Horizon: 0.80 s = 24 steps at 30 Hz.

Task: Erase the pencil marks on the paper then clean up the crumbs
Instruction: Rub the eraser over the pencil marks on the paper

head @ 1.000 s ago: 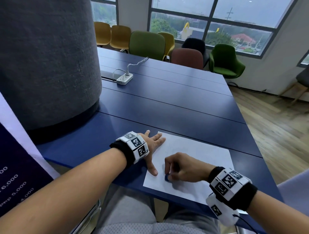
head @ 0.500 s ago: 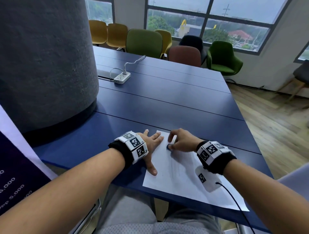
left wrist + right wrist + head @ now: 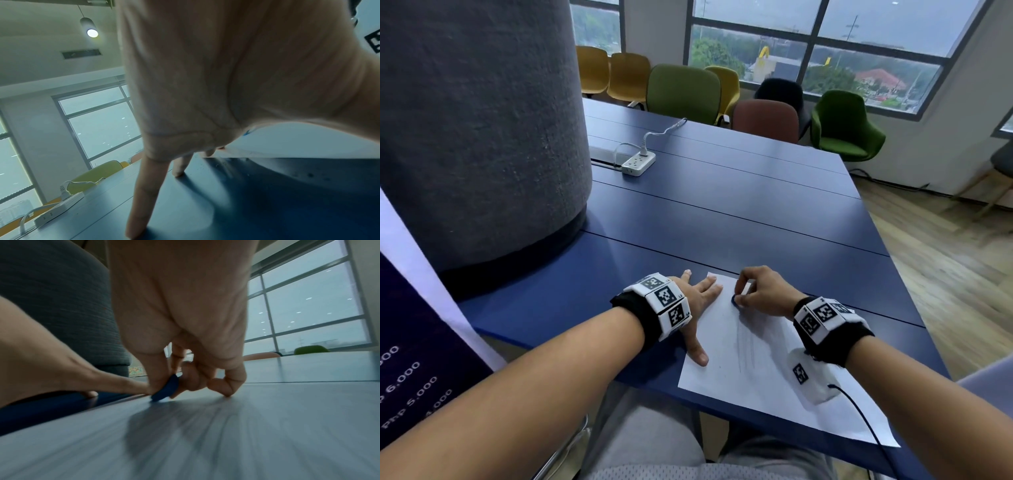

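2 hands (image 3: 700,296) (image 3: 763,291) on paper (image 3: 763,370), apparently erasing.

The head camera is looking forward and down from above at a blue table (image 3: 722,212) and white paper (image 3: 756,370). The left wrist camera is peering from under the palm, very close to the tabletop. The right wrist camera is skimming low over the paper. All three are sharing the paper's far-left corner.

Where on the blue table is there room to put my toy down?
Bare table lies between the power strip and the paper. It is crowded at the near edge: left hand, right hand and eraser.
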Motion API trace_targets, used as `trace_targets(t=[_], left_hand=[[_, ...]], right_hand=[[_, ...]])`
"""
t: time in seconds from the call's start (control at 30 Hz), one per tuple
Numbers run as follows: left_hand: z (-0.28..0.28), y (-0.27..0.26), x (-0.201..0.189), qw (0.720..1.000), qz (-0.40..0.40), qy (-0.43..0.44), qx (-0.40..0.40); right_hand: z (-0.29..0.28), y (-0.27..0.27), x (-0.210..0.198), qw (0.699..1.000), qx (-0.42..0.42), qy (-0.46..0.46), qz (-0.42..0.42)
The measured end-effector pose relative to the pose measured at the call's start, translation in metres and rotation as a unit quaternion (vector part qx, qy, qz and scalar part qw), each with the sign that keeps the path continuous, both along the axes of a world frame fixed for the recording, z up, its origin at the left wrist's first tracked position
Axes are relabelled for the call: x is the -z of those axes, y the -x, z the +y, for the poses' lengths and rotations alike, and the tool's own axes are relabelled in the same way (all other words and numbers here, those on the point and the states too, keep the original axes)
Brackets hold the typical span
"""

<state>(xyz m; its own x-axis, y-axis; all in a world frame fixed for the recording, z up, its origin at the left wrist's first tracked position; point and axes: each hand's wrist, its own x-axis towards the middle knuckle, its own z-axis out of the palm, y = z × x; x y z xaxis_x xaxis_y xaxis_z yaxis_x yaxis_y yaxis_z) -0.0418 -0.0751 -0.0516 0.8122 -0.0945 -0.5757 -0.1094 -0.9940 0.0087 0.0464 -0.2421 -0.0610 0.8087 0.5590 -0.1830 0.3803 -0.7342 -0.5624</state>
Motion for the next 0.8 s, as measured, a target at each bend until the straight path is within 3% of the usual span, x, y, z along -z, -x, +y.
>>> trace_targets(t=[0.1,0.27,0.43,0.6,0.73,0.8], left_hand=[[-0.001,0.0,-0.002,1.0,0.001,0.0,0.003],[0.0,0.0,-0.003,1.0,0.005,0.001,0.001],[0.0,-0.002,0.0,1.0,0.001,-0.001,-0.001],[-0.001,-0.001,-0.003,1.0,0.005,-0.001,-0.003],[-0.001,-0.001,-0.002,1.0,0.007,-0.001,-0.005],[-0.001,-0.001,-0.002,1.0,0.008,-0.004,-0.006]], right_hand=[[-0.001,0.005,-0.003,0.996,-0.06,0.04,0.058],[0.004,-0.003,-0.004,1.0,0.005,0.02,-0.016],[0.002,0.019,-0.008,0.988,-0.137,0.046,0.052],[0.006,0.005,-0.004,0.999,-0.045,0.019,-0.014],[0.0,0.023,-0.006,0.988,-0.145,0.039,0.043],[0.0,0.019,-0.009,0.987,-0.145,0.055,0.045]])
